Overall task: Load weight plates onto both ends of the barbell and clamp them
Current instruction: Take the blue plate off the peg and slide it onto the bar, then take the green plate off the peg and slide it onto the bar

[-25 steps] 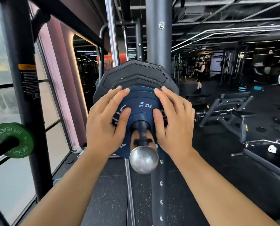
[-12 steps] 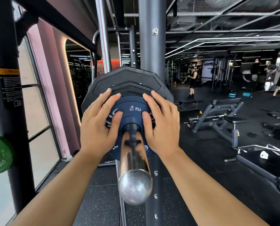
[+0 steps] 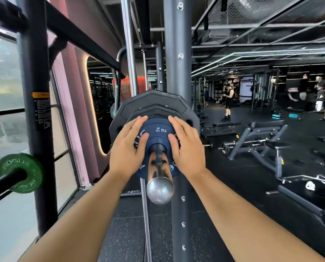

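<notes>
At the near end of the barbell (image 3: 158, 173), on the sleeve that points straight at the camera: one small blue plate (image 3: 158, 133) marked 2 KG, threaded well down from the rounded steel tip; it sits against or just short of the black plates (image 3: 154, 100) behind it, and the gap, if there is one, is hidden.

Left hand (image 3: 127, 150) and right hand (image 3: 186, 148) lie flat on the blue face, one on each side of the sleeve; fingers straight and spread, tips reaching the upper rim, thumbs towards the hub; nothing pinched or wrapped, a push with the palms only.

Handling, as a judgement: this plate is light, stiff, and should slide easily on smooth steel; even pressure on both sides of the hole ought to keep it from cocking and binding; best hold is where the hands are now, or on the rim. The black plates look much heavier and are unlikely to shift under the push.

Materials: blue plate round, matt, rubbery coat, raised pale lettering; black plates many-sided with bevelled edges, dull finish; sleeve polished chrome, mirror-bright, domed cap with fine scuffing; a dark ring where the sleeve meets the hub, nature unclear.

No clamp made out on the bare sleeve; clamping appears not yet done.

Nearby: grey rack upright (image 3: 177, 53) behind the stack; green plate (image 3: 20, 173) on a peg at left; benches (image 3: 261, 142) at right.
</notes>
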